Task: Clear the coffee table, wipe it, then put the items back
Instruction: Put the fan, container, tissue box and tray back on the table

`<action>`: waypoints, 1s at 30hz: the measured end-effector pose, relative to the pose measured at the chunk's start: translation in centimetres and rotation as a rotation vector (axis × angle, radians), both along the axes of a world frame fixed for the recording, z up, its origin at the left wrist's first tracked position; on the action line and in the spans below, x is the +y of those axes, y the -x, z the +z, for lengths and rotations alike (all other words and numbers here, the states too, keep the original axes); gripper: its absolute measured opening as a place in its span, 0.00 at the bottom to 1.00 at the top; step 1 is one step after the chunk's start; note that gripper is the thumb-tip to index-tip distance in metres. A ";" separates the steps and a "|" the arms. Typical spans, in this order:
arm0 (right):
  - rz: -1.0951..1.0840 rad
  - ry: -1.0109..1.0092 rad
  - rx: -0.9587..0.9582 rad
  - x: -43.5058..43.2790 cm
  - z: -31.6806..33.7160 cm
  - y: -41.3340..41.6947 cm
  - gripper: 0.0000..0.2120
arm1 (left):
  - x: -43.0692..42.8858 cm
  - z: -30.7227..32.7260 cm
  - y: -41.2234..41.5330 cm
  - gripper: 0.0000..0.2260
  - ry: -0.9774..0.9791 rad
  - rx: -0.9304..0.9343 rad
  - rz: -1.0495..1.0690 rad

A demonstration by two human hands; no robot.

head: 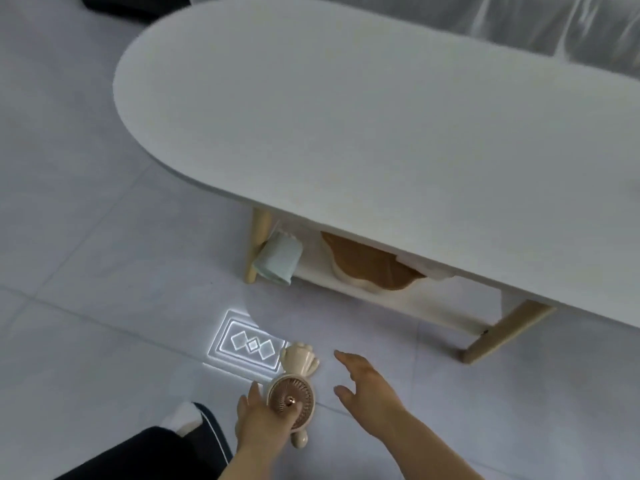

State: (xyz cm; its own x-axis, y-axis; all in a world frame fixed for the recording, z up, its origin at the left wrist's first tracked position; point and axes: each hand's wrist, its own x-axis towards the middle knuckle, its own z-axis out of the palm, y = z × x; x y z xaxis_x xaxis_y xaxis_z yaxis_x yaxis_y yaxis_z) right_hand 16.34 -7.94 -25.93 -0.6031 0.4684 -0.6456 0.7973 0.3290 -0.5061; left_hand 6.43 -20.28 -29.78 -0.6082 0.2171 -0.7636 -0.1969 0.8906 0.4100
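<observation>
Left hand (258,426) grips a small cream fan (292,398) by its round head, low over the tiled floor (86,237), near side of the table (346,116). Right hand (369,382) is spread open, holding nothing, just right of the fan. On the shelf (398,306) under the table top: a pale green cloth (278,259) at left, a brown item (370,265) beside it.

The coffee table (346,126) top is looking smooth and matt white, its legs (258,244) showing pale wood. The floor tiles (86,237) are gleaming glossy grey. The small fan (292,396) is showing smooth cream plastic.
</observation>
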 end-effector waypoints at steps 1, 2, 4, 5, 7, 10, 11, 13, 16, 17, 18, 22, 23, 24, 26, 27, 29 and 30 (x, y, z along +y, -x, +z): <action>-0.016 0.052 -0.023 0.1 -1.5 0.5 0.27 | 0.0 -0.9 -0.2 0.42 0.016 -0.049 0.046; -0.026 0.089 -0.040 0.1 -2.7 1.1 0.28 | 0.1 -1.8 -0.4 0.42 0.026 -0.091 0.092; -0.047 0.154 -0.061 0.2 -4.9 2.1 0.30 | 0.2 -3.5 -0.7 0.40 0.021 -0.143 0.165; -0.075 0.193 -0.063 0.2 -5.8 2.6 0.30 | 0.2 -4.3 -0.8 0.37 0.010 -0.162 0.189; -0.146 0.277 -0.054 0.1 -7.3 3.4 0.31 | 0.3 -5.5 -0.9 0.33 -0.038 -0.213 0.219; -0.197 0.315 -0.030 -0.2 -8.5 4.3 0.33 | 0.2 -6.2 -0.7 0.20 -0.148 -0.253 0.233; -0.208 0.315 -0.022 -0.3 -8.7 4.4 0.34 | 0.2 -6.3 -0.5 0.17 -0.164 -0.244 0.242; -0.242 0.314 -0.003 -0.2 -8.9 4.5 0.33 | 0.0 -6.2 0.0 0.16 -0.181 -0.225 0.279; -0.242 0.239 -0.011 0.6 -7.7 4.2 0.31 | -0.2 -5.1 1.2 0.20 -0.166 -0.180 0.278; -0.198 0.169 -0.009 0.9 -7.1 4.0 0.32 | -0.2 -4.4 1.7 0.20 -0.164 -0.165 0.235; -0.131 0.086 -0.006 1.1 -6.2 3.8 0.33 | -0.1 -3.5 2.2 0.21 -0.156 -0.148 0.158; 0.303 -0.278 -0.016 2.0 -1.4 3.4 0.40 | 0.4 1.8 4.7 0.27 -0.118 -0.053 -0.267; 0.407 -0.349 -0.025 2.2 0.0 3.3 0.40 | 0.6 3.5 5.3 0.28 -0.093 -0.016 -0.384; 0.498 -0.397 -0.035 2.4 1.3 3.2 0.41 | 0.8 5.4 5.9 0.29 -0.062 0.027 -0.493; 0.631 -0.433 -0.038 2.4 4.0 3.2 0.42 | 1.3 9.4 6.7 0.30 -0.001 0.137 -0.673; 0.665 -0.427 -0.024 2.2 5.4 3.2 0.43 | 1.4 11.3 6.9 0.31 0.023 0.198 -0.746; 0.654 -0.402 0.050 1.3 8.2 3.4 0.42 | 1.6 15.3 7.1 0.30 0.041 0.319 -0.844; 0.621 -0.390 0.101 0.8 9.5 3.5 0.41 | 1.7 17.2 7.1 0.29 0.043 0.375 -0.879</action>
State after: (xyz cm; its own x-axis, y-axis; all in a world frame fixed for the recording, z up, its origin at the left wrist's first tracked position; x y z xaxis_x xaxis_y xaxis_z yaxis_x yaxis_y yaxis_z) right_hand 12.82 -7.14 -16.39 -0.8794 0.2057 -0.4293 0.3617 0.8751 -0.3216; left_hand -0.66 -18.62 -12.60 -0.4478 0.6890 -0.5698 0.6871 0.6730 0.2739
